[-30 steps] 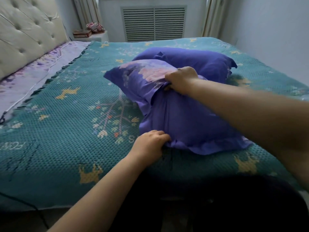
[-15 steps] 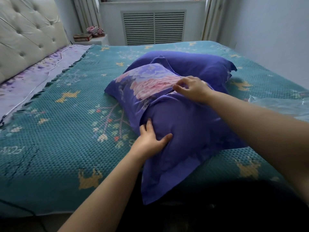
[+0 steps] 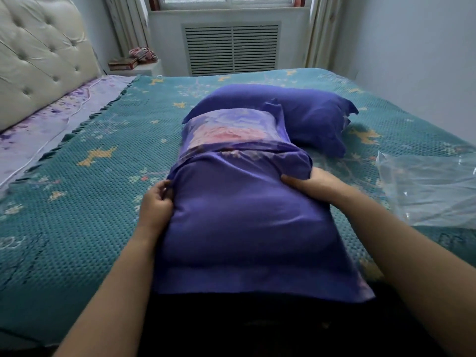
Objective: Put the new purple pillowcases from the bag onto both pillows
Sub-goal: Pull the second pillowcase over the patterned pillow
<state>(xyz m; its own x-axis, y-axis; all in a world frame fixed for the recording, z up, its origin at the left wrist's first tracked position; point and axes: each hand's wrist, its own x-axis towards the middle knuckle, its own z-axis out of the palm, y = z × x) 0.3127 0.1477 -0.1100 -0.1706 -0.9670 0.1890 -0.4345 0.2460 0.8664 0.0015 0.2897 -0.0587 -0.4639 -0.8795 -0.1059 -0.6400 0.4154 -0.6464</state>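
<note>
1. At frame centre, our left hand (image 3: 154,204) and right hand (image 3: 313,185) each grip the purple pillowcase (image 3: 244,222), half-drawn over the floral pillow (image 3: 229,130).
2. Behind it, the second pillow (image 3: 309,112) already looks covered; the bag (image 3: 432,189) lies at right.

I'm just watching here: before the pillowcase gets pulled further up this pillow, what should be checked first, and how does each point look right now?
1. Left hand grips the left edge of the purple pillowcase: ok.
2. Right hand holds the right edge at about the same height: ok.
3. Near end of the pillow sits inside the case: ok, the fabric bulges there.
4. Far end of the floral pillow covered: not ok, it sticks out bare.
5. Pillow corners seated in the case's closed end: cannot tell, hidden by fabric.
6. Path ahead free: not ok, the second purple pillow lies right behind, seemingly touching.
</note>
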